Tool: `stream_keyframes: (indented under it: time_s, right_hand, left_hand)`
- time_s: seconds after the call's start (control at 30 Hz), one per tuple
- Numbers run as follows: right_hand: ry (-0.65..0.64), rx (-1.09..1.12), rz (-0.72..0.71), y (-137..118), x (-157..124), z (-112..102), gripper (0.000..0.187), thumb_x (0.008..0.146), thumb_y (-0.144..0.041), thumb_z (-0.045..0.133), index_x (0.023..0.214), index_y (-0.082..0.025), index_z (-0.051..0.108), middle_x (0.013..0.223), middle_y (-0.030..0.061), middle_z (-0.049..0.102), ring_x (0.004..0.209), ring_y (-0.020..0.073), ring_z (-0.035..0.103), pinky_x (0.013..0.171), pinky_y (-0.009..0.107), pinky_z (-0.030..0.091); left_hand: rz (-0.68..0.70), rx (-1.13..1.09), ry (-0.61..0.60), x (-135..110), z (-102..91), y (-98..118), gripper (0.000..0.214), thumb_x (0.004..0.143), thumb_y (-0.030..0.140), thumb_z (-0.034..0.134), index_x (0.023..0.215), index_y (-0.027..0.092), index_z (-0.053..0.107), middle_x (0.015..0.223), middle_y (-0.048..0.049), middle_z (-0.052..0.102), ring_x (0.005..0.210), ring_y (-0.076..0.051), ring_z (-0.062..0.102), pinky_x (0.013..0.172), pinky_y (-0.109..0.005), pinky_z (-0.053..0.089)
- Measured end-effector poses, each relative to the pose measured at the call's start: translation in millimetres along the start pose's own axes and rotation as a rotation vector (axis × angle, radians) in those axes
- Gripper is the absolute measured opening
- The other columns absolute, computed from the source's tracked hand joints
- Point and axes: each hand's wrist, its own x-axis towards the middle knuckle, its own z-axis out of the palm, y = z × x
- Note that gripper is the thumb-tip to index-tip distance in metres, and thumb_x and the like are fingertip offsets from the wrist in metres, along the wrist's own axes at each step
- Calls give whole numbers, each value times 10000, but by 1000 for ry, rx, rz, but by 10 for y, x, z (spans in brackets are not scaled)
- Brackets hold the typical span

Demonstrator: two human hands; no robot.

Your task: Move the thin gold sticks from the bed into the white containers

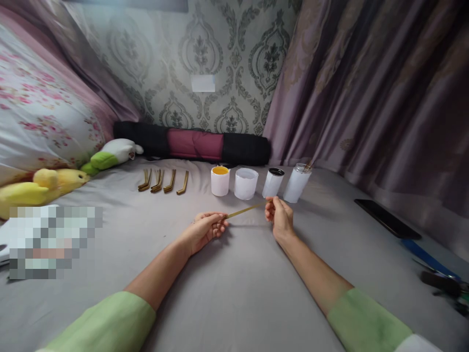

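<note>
Between my hands stretches a thin gold drinking straw [245, 211], sloping up to the right above the grey sheet. My left hand [207, 231] pinches its left end, and the fingertips of my right hand [280, 217] close on the other end. Just beyond my hands stand a white cup with yellow inside [220, 183], a wide white cup [245, 185], a white cup with a dark inside [273, 185] and a tall white jar [295, 186]. Thin brownish sticks [309, 166] poke out of the jar. Bent gold straws [157, 182] lie in small groups to the left.
A black phone [387, 218] lies at the right, with a blue strap [428, 258] nearer me. Yellow and green-white plush toys [113, 152] rest on the left beside a blurred white item [40, 220]. A black and maroon roll [194, 144] lies against the wall.
</note>
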Motion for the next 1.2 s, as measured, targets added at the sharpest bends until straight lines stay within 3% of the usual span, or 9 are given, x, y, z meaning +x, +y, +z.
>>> stream_keyframes:
  time_s: [1.2]
  right_hand:
    - [21, 68, 67, 15, -19, -31, 215, 652, -360, 554, 693, -150, 542, 498, -35, 527, 357, 48, 426, 307, 156, 282]
  left_hand:
    - [-5, -94, -55, -18, -100, 51, 172, 691, 117, 584, 856, 69, 581, 721, -90, 603, 562, -71, 548, 535, -159, 476]
